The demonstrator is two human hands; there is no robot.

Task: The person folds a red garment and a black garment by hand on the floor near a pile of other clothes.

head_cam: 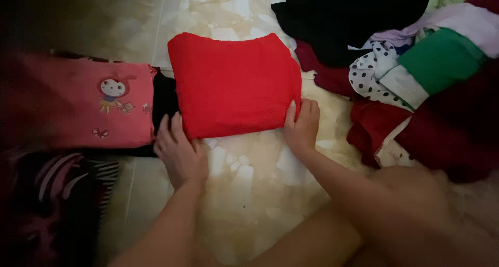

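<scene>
A folded red garment [235, 84] lies flat on the pale marbled floor [244, 178], roughly in the middle of the view, its near edge turned toward the person. Both hands rest at that near edge: the left hand [179, 152] sits at the lower left corner with fingers extended and close together, tips touching the cloth where it meets a black piece [165, 98] beside it; the right hand [301, 127] is at the lower right corner, fingers curled lightly against the edge, thumb side toward the fabric, possibly pinching the fold, though the grip is hard to make out from this angle. Just left of the red garment, touching the black piece, lies a folded pink garment [93, 103] printed with a small cartoon figure and butterflies. Below it, in the dim lower left, sits a dark striped cloth [67, 178]. To the right is a loose heap of clothes [416, 75]: black on top, a white piece with black dots, a green one, lilac, and dark red pieces nearest the right hand. A bare knee [410, 194] shows at lower right.
</scene>
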